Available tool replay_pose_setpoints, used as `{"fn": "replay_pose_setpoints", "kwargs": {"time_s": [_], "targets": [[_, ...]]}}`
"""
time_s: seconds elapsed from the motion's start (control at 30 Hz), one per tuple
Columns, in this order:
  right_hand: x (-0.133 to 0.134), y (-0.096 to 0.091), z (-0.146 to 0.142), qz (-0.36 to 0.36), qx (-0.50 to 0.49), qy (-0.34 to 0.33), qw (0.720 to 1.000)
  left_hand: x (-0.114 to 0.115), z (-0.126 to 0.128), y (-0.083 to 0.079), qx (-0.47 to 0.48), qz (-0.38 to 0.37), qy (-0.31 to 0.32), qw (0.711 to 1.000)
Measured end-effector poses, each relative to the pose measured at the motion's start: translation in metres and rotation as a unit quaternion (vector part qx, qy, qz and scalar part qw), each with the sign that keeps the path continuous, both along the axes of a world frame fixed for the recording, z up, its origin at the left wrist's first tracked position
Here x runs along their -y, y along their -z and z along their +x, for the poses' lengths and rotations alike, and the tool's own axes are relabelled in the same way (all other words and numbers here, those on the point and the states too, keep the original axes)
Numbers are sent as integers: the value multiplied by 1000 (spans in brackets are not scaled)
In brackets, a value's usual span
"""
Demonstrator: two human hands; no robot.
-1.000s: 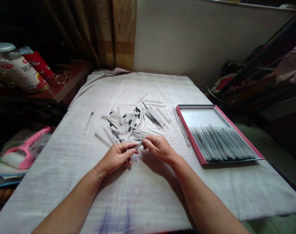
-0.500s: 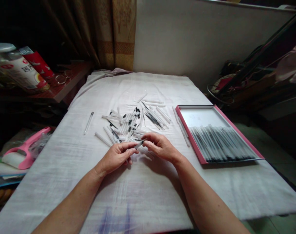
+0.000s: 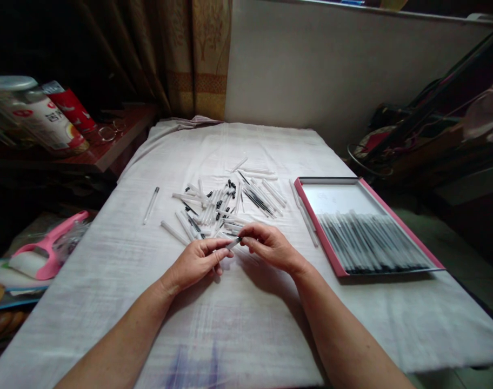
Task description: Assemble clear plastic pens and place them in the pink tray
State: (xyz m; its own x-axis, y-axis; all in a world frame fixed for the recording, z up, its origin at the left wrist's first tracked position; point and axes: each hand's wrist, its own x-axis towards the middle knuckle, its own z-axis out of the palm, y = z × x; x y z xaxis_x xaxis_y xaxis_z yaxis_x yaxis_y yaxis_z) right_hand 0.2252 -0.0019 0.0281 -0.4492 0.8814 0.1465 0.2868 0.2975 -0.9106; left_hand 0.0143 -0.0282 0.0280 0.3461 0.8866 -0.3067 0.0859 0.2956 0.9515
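Translucent pens (image 3: pixel 372 243) are lined up in the shallow, pink-walled box (image 3: pixel 331 199); a slim, dark-ended tube (image 3: pixel 233 245) is pinched by left hand (image 3: pixel 201 259) and right hand (image 3: pixel 268 246).

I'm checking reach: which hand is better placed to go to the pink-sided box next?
Probably the right hand: the pink-sided box lies on its side. The left hand is farther away, holding a pen.
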Motion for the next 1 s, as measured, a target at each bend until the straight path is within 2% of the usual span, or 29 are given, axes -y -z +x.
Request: {"fn": "replay_pose_setpoints", "kwargs": {"time_s": [0.43,0.63,0.7,0.8,0.9,1.0], "targets": [[0,-2,-3,26,30,20,999,0,0,-2,-17,7,-1,1000],[3,-3,-8,32,42,38,998,3,3,-7,-76,66,-35,994],[1,-2,-6,8,11,46,999,2,0,-10,-82,80,-34,993],[-5,-1,0,-44,-91,99,990,-4,-10,-14,-50,73,-43,995],[-11,0,3,-97,-185,149,967,-10,-20,-15,11,45,-102,994],[-10,1,-3,-123,-202,135,962,-12,-22,-13,79,31,-146,986]]}}
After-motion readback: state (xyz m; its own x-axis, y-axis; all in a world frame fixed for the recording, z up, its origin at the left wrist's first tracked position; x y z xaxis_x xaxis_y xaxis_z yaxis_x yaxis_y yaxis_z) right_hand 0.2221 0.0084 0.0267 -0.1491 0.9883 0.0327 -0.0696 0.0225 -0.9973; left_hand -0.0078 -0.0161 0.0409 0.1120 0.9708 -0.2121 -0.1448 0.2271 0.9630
